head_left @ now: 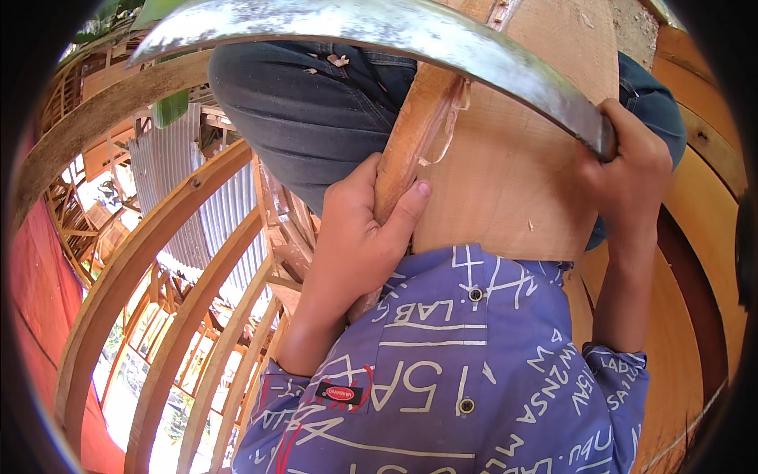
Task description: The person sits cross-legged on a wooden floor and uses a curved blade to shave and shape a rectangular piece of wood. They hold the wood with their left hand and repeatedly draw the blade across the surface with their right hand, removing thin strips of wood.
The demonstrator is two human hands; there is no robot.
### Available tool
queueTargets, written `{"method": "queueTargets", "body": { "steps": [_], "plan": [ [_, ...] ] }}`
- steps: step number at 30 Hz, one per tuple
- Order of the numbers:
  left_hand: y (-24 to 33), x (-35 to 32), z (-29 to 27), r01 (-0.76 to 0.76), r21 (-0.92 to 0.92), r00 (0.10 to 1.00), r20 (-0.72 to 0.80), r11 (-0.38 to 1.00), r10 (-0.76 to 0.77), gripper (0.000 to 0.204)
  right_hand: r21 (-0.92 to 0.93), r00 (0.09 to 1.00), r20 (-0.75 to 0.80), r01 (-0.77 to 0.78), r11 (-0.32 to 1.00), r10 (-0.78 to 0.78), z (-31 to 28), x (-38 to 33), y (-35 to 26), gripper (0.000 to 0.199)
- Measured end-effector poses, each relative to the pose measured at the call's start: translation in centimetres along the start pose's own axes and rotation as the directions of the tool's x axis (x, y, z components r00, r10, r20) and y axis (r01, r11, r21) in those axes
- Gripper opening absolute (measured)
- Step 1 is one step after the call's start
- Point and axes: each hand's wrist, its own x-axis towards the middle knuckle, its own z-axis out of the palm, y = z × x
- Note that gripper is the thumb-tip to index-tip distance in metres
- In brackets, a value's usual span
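Observation:
My left hand (359, 225) grips a narrow wooden strip (412, 122) near its lower end, thumb along the edge. A thin curled shaving (448, 134) still hangs from the strip's right side. In my right hand (636, 162) is a machete (363, 25), its handle hidden by the fingers. Its long metal blade stretches leftward across the top of the view and passes over the strip, which shows above and below it. Whether blade and wood touch, I cannot tell. Under the strip lies a wide, pale wooden board (505, 182) between my legs.
Wood chips (338, 60) lie on my dark trousers (292, 118). Curved-looking timber beams (197, 316) with gaps between them run at the left, above a lower area. Corrugated metal sheets (225, 213) show beyond them. Broad planks (671, 316) are at the right.

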Motion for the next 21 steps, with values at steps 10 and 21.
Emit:
{"method": "queueTargets", "body": {
  "steps": [10,21],
  "plan": [
    [0.0,-1.1,-1.0,0.052,0.038,0.999,0.015,0.998,-0.053,0.026,-0.085,0.993,0.016,-0.116,0.990,0.117,-0.7,0.0,2.1,0.026],
    [0.8,-1.8,-2.0,0.082,0.085,0.996,-0.030,0.993,-0.080,0.026,-0.224,0.987,0.038,-0.141,0.964,0.153,-1.6,1.1,2.5,0.028]
  ]
}}
